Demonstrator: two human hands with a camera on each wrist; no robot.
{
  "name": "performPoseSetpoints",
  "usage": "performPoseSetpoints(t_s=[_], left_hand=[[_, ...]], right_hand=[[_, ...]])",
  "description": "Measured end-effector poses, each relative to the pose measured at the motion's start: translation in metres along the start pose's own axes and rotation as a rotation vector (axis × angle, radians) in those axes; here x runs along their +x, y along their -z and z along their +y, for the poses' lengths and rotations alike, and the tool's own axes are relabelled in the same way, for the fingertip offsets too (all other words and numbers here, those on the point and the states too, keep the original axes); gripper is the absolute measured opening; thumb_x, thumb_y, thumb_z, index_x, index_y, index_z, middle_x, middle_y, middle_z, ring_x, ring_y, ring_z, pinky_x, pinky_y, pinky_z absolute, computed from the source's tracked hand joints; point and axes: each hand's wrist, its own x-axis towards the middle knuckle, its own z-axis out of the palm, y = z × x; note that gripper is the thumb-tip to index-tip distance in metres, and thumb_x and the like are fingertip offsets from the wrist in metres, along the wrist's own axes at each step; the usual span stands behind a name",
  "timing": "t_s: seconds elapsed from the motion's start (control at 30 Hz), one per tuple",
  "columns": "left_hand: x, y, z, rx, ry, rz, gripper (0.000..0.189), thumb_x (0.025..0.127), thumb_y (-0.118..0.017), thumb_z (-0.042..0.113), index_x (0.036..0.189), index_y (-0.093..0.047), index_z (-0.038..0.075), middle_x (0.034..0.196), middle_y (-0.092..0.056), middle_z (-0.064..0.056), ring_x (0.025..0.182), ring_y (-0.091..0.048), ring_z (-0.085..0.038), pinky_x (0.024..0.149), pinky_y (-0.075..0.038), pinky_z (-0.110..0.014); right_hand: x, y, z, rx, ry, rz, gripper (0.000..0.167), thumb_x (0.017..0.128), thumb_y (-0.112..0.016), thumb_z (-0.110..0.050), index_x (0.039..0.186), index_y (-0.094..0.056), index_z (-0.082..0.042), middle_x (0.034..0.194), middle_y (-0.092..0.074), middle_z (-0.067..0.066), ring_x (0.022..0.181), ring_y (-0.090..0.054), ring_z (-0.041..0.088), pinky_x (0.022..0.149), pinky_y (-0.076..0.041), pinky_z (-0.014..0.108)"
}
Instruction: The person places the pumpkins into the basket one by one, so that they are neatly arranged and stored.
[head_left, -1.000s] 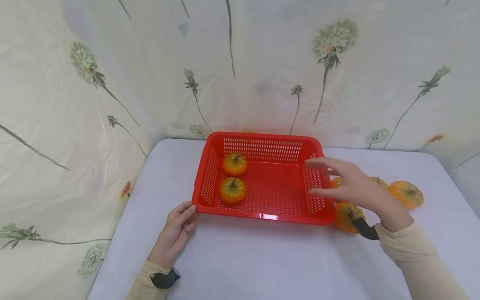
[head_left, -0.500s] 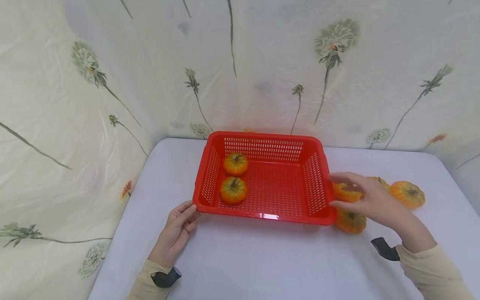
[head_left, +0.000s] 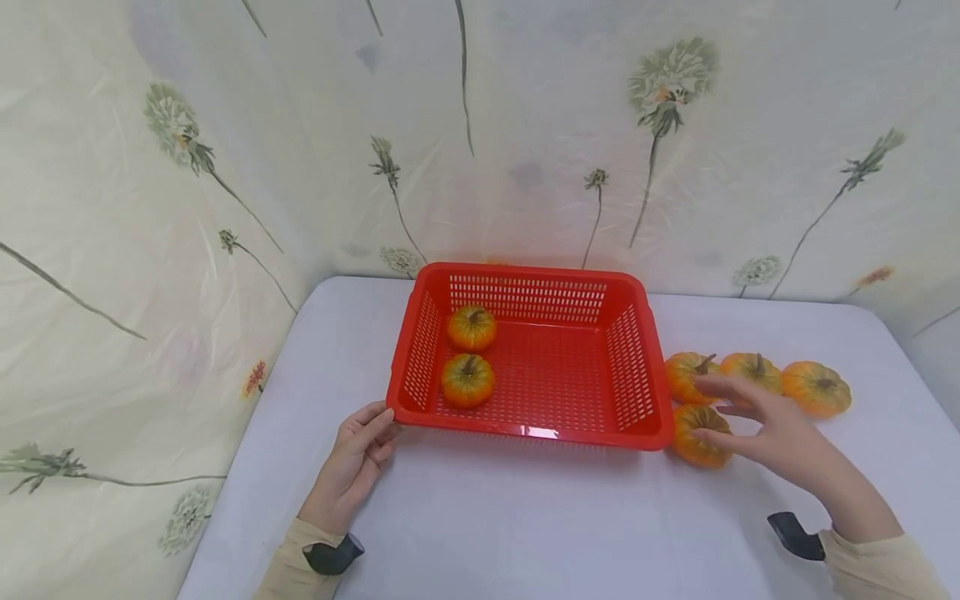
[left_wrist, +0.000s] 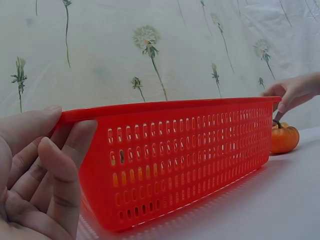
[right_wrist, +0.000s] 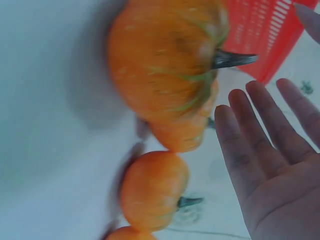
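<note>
The red perforated plastic basket has two small orange-green pumpkins, the rear pumpkin and the front pumpkin, along its left side. My left hand pinches its front left corner, thumb over the rim and fingers curled below, as the left wrist view shows. Beyond the right end, my right hand hovers with thumb and fingers spread above the nearest loose pumpkin. In the right wrist view that pumpkin has its stem towards the extended fingers, with a gap between.
Behind that pumpkin, a row holds a pumpkin beside the basket, a middle pumpkin and an outer pumpkin. All rest on the white table. A floral curtain hangs behind and at the left.
My right hand has moved from over the basket's right side rightward and towards me, to above the nearest loose pumpkin. The left hand and basket stay put.
</note>
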Motion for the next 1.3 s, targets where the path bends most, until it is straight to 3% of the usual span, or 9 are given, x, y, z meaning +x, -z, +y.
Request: performPoseSetpoints(t_s=[0.2,0.4,0.67,0.73,0.93,1.1,1.3], left_hand=[[0.0,0.0,0.0,-0.008,-0.004,-0.014,0.021,0.107,-0.054,0.01,0.111,-0.074,0.017,0.105,-0.076,0.004,0.084,-0.063,-0.005,0.055,-0.039,-0.012],[0.001,0.001,-0.002,-0.004,-0.019,-0.024,0.023,0.107,-0.053,0.009,0.11,-0.075,0.017,0.103,-0.077,0.004,0.083,-0.064,-0.004,0.055,-0.039,-0.011],[0.002,0.001,-0.002,-0.001,-0.029,-0.036,0.025,0.108,-0.052,0.008,0.111,-0.075,0.018,0.103,-0.077,0.005,0.083,-0.063,-0.004,0.055,-0.039,-0.011],[0.002,0.001,-0.002,-0.004,-0.029,-0.037,0.025,0.108,-0.052,0.008,0.111,-0.075,0.017,0.103,-0.077,0.005,0.083,-0.063,-0.004,0.055,-0.038,-0.011],[0.002,0.001,-0.002,0.0,-0.031,-0.031,0.025,0.107,-0.053,0.008,0.111,-0.075,0.018,0.103,-0.077,0.006,0.082,-0.062,-0.004,0.055,-0.037,-0.011],[0.001,0.001,-0.002,0.002,-0.021,-0.017,0.025,0.108,-0.053,0.008,0.11,-0.076,0.018,0.103,-0.077,0.006,0.082,-0.062,-0.004,0.055,-0.038,-0.011],[0.001,0.0,-0.002,-0.004,-0.017,-0.009,0.026,0.108,-0.052,0.008,0.109,-0.075,0.018,0.103,-0.076,0.005,0.082,-0.062,-0.004,0.055,-0.038,-0.011]], right_hand=[[-0.005,-0.006,0.012,-0.008,-0.043,0.001,0.076,0.087,-0.082,-0.043,0.147,-0.052,-0.008,0.144,-0.059,0.025,0.126,-0.056,0.047,0.089,-0.058,0.06],[-0.006,-0.012,0.024,-0.053,0.003,0.036,0.07,0.083,-0.086,-0.041,0.139,-0.06,-0.009,0.136,-0.066,0.019,0.118,-0.061,0.039,0.084,-0.063,0.039],[-0.009,-0.018,0.033,-0.041,-0.041,0.002,0.076,0.082,-0.086,-0.044,0.142,-0.056,-0.008,0.14,-0.06,0.021,0.122,-0.056,0.039,0.08,-0.057,0.022],[-0.01,-0.02,0.035,-0.036,-0.044,0.001,0.076,0.082,-0.087,-0.043,0.142,-0.056,-0.009,0.14,-0.06,0.021,0.121,-0.056,0.039,0.081,-0.058,0.025],[-0.012,-0.024,0.039,0.003,-0.062,-0.017,0.077,0.084,-0.086,-0.041,0.146,-0.052,-0.008,0.142,-0.058,0.025,0.122,-0.056,0.044,0.087,-0.06,0.057],[-0.014,-0.026,0.042,0.043,-0.099,-0.041,0.081,0.086,-0.084,-0.04,0.15,-0.047,-0.007,0.146,-0.053,0.028,0.125,-0.054,0.048,0.089,-0.059,0.061],[-0.013,-0.026,0.045,0.043,-0.093,-0.034,0.08,0.086,-0.084,-0.04,0.149,-0.048,-0.007,0.147,-0.053,0.025,0.126,-0.054,0.045,0.089,-0.06,0.054]])
